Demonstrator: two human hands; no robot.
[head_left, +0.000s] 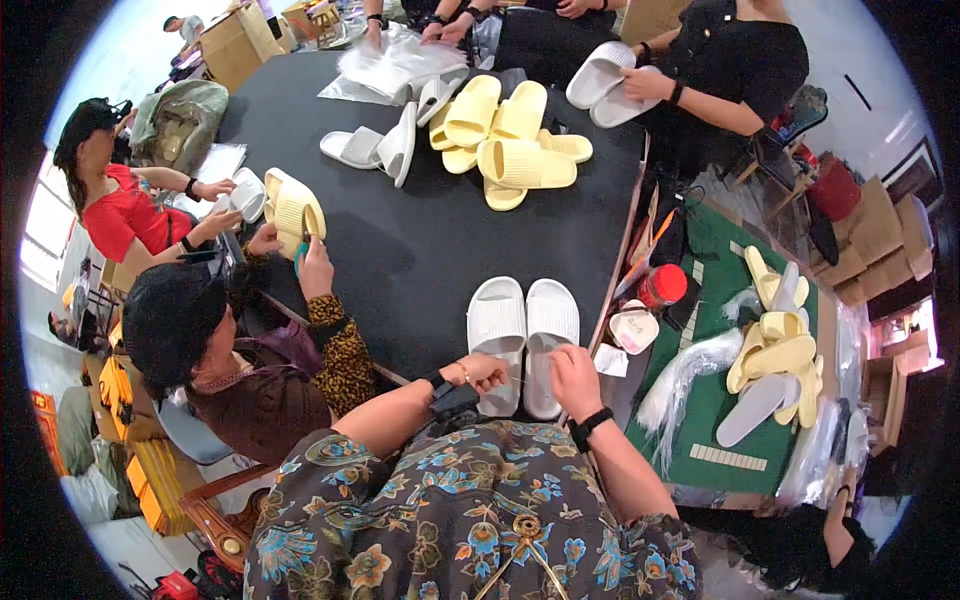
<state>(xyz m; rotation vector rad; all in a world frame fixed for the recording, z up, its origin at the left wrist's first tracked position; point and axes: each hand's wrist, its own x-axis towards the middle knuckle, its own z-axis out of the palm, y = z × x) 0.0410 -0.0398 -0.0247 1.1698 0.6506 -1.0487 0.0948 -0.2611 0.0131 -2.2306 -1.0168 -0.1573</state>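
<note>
A pair of white slide slippers stands side by side at the table's near edge, the left slipper (497,312) touching the right slipper (553,312), toes pointing away from me. Over the heel part of the left one, my left hand (484,371) is closed in a pinch. My right hand (574,382) is pinched too, above the right slipper's heel. A faint thin strand seems to show between the hands, too fine to name. Black bands circle both my wrists.
Yellow slippers (528,163) pile up mid-table beside grey slippers (366,150). At left, a co-worker holds a yellow slipper (293,212) and a green-handled tool. To my right are a red-lidded jar (662,287), white strands (690,380) and more slippers on a green board (725,440).
</note>
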